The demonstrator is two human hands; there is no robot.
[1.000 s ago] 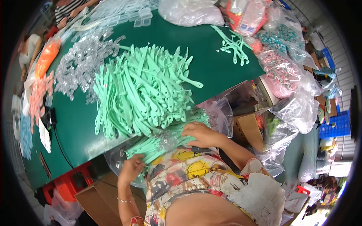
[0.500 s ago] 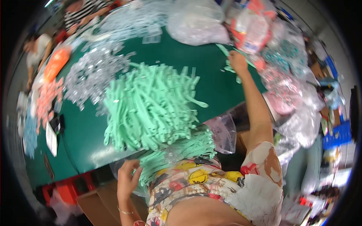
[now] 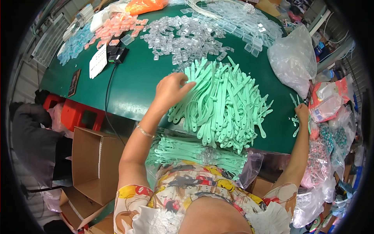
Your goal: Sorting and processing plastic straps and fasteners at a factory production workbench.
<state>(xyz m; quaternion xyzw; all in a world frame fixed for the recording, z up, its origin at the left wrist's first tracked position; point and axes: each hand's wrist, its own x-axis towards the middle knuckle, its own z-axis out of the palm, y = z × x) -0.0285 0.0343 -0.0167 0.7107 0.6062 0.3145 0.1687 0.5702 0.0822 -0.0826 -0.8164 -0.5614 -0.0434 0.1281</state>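
A big heap of mint-green perforated straps (image 3: 222,105) lies at the table's front edge. My left hand (image 3: 169,90) is at the heap's left side, thumb and fingers apart, with nothing seen in it; whether a fingertip touches a strap I cannot tell. Off to the right, near the table's edge, my right hand (image 3: 301,112) is closed, with thin green strap ends (image 3: 294,99) showing beyond it. How many straps it holds is hidden. In front of my lap lies a bundle of more green straps (image 3: 183,151) in clear plastic.
Behind the heap are clear plastic pieces (image 3: 183,37), pale-blue clear cases (image 3: 253,29) and orange pieces (image 3: 120,22). A black device (image 3: 117,55) with a cable sits beside a white card (image 3: 98,62). Plastic bags (image 3: 294,58) line the right edge; cardboard boxes (image 3: 87,156) stand lower left.
The view has turned left. My left hand has risen from beside the lap bundle to the heap's left side. My right hand stays closed at the table's right edge.
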